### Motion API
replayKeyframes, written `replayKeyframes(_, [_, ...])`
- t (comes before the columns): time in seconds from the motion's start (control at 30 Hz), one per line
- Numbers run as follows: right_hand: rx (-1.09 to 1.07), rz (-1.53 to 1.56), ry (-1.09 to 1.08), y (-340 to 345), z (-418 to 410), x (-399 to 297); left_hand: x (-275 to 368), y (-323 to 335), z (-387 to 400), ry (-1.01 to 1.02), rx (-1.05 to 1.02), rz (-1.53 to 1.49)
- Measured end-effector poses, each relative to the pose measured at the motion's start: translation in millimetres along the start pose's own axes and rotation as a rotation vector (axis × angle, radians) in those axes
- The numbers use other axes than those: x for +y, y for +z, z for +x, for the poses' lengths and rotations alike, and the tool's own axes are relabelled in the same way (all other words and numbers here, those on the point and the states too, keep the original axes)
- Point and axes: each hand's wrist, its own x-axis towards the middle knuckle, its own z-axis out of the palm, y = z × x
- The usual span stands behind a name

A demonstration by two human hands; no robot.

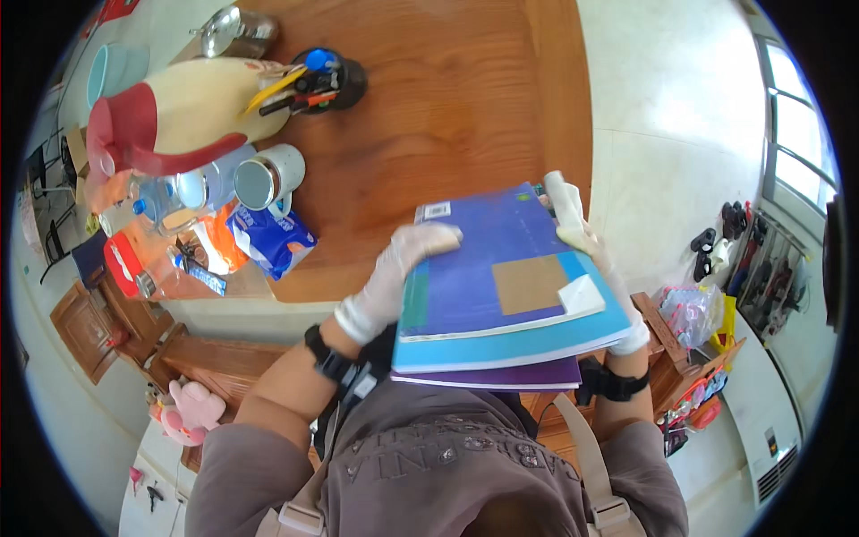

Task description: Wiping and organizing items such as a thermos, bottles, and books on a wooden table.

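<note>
A stack of thin books is held in front of my torso, at the near edge of the wooden table. On top lies a blue-violet paperback [470, 231] with a brown rectangle and a folded white corner on its cover. Beneath it are a light-blue book [517, 346] and a dark-purple book [537, 374], edges fanned unevenly. My left hand [409, 258], in a thin white glove, grips the stack's left side, thumb over the top cover. My right hand [597, 258], gloved too, holds the right side; its fingers are partly hidden behind the books.
The wooden table [429, 134] carries a black pen holder [352, 84], a metal pot [241, 33], a large cream-and-red jug [201, 94], a white mug [285, 168], clear bottles and a blue packet [275, 241] at left. A shoe rack [772, 262] stands at far right.
</note>
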Motion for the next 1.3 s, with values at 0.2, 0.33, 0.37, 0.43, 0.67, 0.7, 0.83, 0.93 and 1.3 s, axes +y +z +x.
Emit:
replayKeyframes(0.2, [-0.126, -0.125, -0.432, -16, -8, 28, -35, 13, -4, -0.065, -0.022, -0.188])
replayKeyframes(0.33, [0.172, -0.755, 0.023, -60, -20, 25, 2, 35, -5, -0.628, 0.081, -0.560])
replayKeyframes(0.37, [0.121, -0.626, -0.095, -68, -18, 35, -1, 39, -4, -0.766, 0.047, -0.674])
replayKeyframes(0.43, [0.202, -0.715, -0.111, -113, -10, 62, -20, 61, 2, -0.845, -0.013, -0.511])
replayKeyframes(0.67, [0.779, -1.192, -0.111, -81, -24, -18, -68, 68, 2, -0.988, -0.026, -0.211])
replayKeyframes(0.7, [0.791, -1.063, -0.286, -91, -30, -26, -67, 59, -4, -0.995, -0.008, -0.214])
replayKeyframes(0.83, [0.238, -0.809, -0.517, 5, -20, -51, -61, -2, -59, -0.847, -0.280, 0.049])
replayKeyframes(0.93, [-0.079, -0.979, -0.515, 82, 20, -20, -54, -60, -126, -1.041, -0.533, -0.140])
replayKeyframes(1.3, [-0.006, -1.671, -0.961, 211, 74, 205, -77, -231, -329, -1.372, 0.367, 0.380])
